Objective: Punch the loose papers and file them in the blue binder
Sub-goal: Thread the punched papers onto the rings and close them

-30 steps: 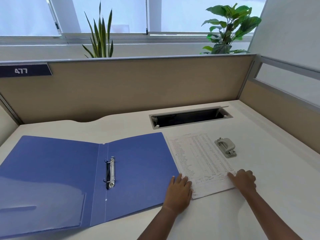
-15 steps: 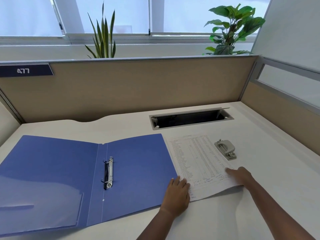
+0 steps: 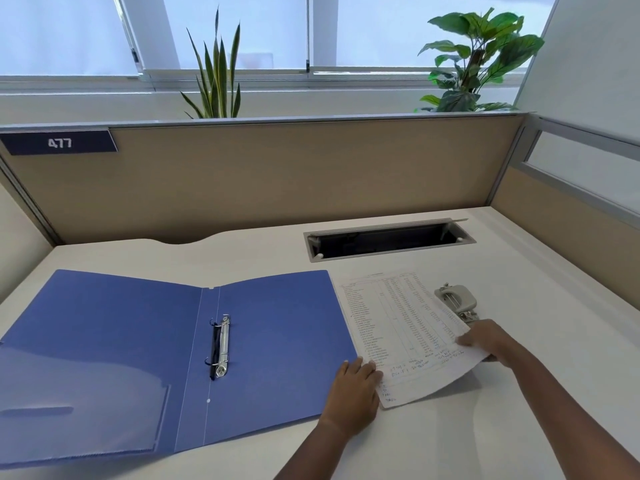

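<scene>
The papers (image 3: 398, 334) pressed under the fingers of the left hand (image 3: 353, 389) and pinched by those of the right hand (image 3: 491, 344) are thin, matt white paper with fine dark print. Left of the left fingers, the blue binder (image 3: 138, 358) looks like smooth plastic with a soft sheen. Its inner pocket (image 3: 86, 420) is clear glossy film and its ring clip (image 3: 223, 344) is bright polished metal. Just beyond the right fingers, the hole punch (image 3: 455, 297) has a dull grey body, plastic or painted metal I cannot tell, with bare shiny metal at its near end. The tabletop (image 3: 519, 427) around the fingers is smooth, matt and off-white. Far beyond them, the partition (image 3: 277, 174) looks like matt beige cloth under a brushed metal trim (image 3: 311, 118).
</scene>
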`<control>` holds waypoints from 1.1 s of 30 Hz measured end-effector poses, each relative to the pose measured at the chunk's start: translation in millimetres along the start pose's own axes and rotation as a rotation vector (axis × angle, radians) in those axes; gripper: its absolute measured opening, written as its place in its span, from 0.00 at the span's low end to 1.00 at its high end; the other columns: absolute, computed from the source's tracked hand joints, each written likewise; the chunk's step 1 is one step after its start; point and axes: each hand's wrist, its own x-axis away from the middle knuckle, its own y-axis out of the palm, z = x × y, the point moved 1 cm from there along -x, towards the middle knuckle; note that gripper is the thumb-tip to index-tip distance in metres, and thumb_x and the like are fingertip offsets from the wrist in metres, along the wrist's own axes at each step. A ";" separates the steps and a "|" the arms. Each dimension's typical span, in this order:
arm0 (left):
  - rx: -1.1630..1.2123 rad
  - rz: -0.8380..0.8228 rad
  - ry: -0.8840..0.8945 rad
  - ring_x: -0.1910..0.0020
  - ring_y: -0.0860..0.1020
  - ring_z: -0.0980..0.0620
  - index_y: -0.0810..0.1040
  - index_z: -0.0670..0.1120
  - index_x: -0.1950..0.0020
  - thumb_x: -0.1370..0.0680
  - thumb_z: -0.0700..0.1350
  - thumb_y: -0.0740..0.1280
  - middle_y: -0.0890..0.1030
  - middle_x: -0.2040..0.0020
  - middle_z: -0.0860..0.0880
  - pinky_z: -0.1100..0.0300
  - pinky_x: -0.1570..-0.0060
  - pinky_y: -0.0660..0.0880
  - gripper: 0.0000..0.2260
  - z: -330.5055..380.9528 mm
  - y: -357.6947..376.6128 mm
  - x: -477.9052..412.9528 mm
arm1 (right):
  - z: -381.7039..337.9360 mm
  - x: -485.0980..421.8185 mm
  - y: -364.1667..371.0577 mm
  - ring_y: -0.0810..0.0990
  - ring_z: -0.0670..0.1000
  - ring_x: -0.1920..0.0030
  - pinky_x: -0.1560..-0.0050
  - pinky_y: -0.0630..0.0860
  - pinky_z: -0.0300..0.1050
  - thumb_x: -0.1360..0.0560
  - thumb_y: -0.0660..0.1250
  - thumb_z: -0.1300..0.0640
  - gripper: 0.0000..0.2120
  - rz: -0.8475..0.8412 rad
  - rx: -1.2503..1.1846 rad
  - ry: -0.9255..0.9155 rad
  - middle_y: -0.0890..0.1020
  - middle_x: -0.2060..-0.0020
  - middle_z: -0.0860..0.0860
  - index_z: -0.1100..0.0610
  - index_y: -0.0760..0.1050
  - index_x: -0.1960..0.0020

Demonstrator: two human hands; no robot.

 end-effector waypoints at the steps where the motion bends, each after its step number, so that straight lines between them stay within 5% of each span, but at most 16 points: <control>1: 0.039 -0.012 -0.002 0.42 0.78 0.57 0.81 0.51 0.45 0.28 0.49 0.66 0.82 0.44 0.54 0.58 0.38 0.73 0.12 -1.3 1.5 -1.9 | -4.7 1.0 -1.3 0.78 0.57 0.54 0.64 0.76 0.46 0.27 0.66 0.69 0.16 0.012 -0.004 -0.039 0.79 0.51 0.62 0.69 0.74 0.40; 4: 0.299 -0.182 -0.122 0.31 0.67 0.53 0.69 0.45 0.31 0.19 0.43 0.52 0.68 0.28 0.49 0.56 0.26 0.56 0.17 -7.4 2.3 -10.0 | -15.8 10.6 -9.5 0.77 0.57 0.52 0.58 0.75 0.46 0.27 0.65 0.70 0.15 0.036 -0.109 -0.165 0.80 0.48 0.61 0.67 0.75 0.40; 7: 0.687 -0.105 -0.317 0.39 0.73 0.52 0.69 0.45 0.32 0.19 0.45 0.54 0.74 0.34 0.46 0.63 0.38 0.66 0.16 -14.6 -7.2 -15.5 | -23.5 24.5 -23.4 0.76 0.55 0.54 0.62 0.72 0.43 0.26 0.64 0.69 0.13 0.087 -0.220 -0.294 0.80 0.51 0.60 0.67 0.76 0.42; 10: 1.068 0.081 -0.501 0.36 0.70 0.55 0.67 0.49 0.31 0.18 0.49 0.54 0.71 0.35 0.53 0.63 0.38 0.66 0.16 -23.4 -26.5 -24.5 | -30.3 39.4 -34.6 0.77 0.56 0.55 0.63 0.73 0.42 0.26 0.65 0.68 0.11 0.083 -0.362 -0.371 0.80 0.50 0.61 0.66 0.76 0.44; 13: 1.373 0.192 -0.563 0.48 0.77 0.55 0.73 0.55 0.45 0.19 0.53 0.53 0.77 0.45 0.54 0.63 0.50 0.74 0.10 -33.1 -54.5 -35.4 | -34.1 54.3 -31.4 0.80 0.57 0.57 0.64 0.79 0.42 0.26 0.65 0.67 0.11 -0.033 -0.457 -0.411 0.81 0.51 0.58 0.64 0.76 0.43; 15: 1.483 0.222 -0.553 0.53 0.80 0.56 0.74 0.50 0.44 0.20 0.54 0.55 0.81 0.49 0.52 0.66 0.60 0.78 0.13 -43.9 -70.8 -38.1 | -36.0 62.8 -18.6 0.81 0.55 0.58 0.66 0.81 0.38 0.26 0.64 0.67 0.11 -0.154 -0.483 -0.441 0.82 0.52 0.58 0.63 0.76 0.44; 21: 1.494 0.494 -0.524 0.59 0.83 0.58 0.76 0.46 0.47 0.22 0.39 0.62 0.81 0.52 0.51 0.68 0.64 0.81 0.06 -81.4 -102.5 -19.9 | -41.5 70.7 44.4 0.84 0.51 0.58 0.62 0.82 0.39 0.26 0.64 0.69 0.11 -0.339 -0.464 -0.485 0.83 0.52 0.56 0.58 0.77 0.48; 29: 1.319 0.620 -0.413 0.54 0.80 0.51 0.77 0.45 0.48 0.22 0.38 0.61 0.81 0.53 0.52 0.64 0.58 0.81 0.06 -116.5 -153.2 11.6 | -80.1 87.7 102.5 0.79 0.45 0.53 0.60 0.77 0.36 0.25 0.65 0.67 0.14 -0.289 -0.406 -0.670 0.80 0.53 0.46 0.49 0.72 0.48; 31: 1.314 0.586 -0.388 0.53 0.80 0.49 0.78 0.41 0.46 0.24 0.42 0.66 0.82 0.53 0.52 0.64 0.58 0.81 0.08 -123.2 -159.9 22.1 | -85.3 91.7 112.3 0.78 0.45 0.53 0.59 0.77 0.36 0.26 0.66 0.65 0.14 -0.313 -0.393 -0.696 0.79 0.51 0.45 0.47 0.71 0.48; 33: 1.312 0.507 -0.386 0.54 0.82 0.50 0.79 0.44 0.49 0.37 0.59 0.75 0.83 0.53 0.52 0.61 0.55 0.81 0.24 -126.4 -159.4 32.8 | -85.6 93.6 121.5 0.77 0.44 0.52 0.54 0.77 0.41 0.27 0.67 0.63 0.16 -0.354 -0.360 -0.702 0.78 0.51 0.41 0.44 0.69 0.48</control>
